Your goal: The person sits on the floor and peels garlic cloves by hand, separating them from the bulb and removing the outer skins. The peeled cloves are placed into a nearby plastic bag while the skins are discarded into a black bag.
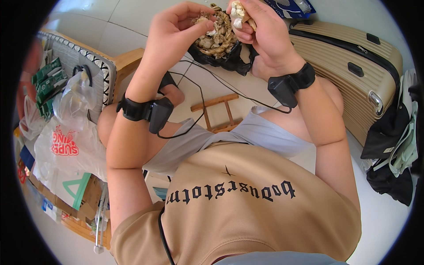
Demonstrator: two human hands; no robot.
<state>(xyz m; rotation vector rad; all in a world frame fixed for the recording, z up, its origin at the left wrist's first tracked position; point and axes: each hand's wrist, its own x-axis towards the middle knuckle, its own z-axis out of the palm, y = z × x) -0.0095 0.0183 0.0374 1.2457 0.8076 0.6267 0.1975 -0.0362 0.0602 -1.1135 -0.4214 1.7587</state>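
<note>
My right hand (263,28) grips a garlic bulb (238,15) with pale, partly bared cloves and a dry stem. To its left, my left hand (172,34) has its thumb and fingertips curved toward each other. Rooty, garlic-like matter (201,19) shows in that gap; whether it is held or lies behind is not clear. Between and beyond both hands is a braided rope of dried garlic (217,41), heaped with bulbs. It rests in a black plastic bag (235,63) on the tiled floor. Both wrists wear black strapped devices with cables.
On the right stands a ribbed gold suitcase (347,56) with dark clothing (384,132) beside it. A cushioned wooden seat (109,63) bears plastic bags (66,145) and green packets (49,82) at left. A small wooden stool (217,106) and a thin black cable (228,87) lie ahead.
</note>
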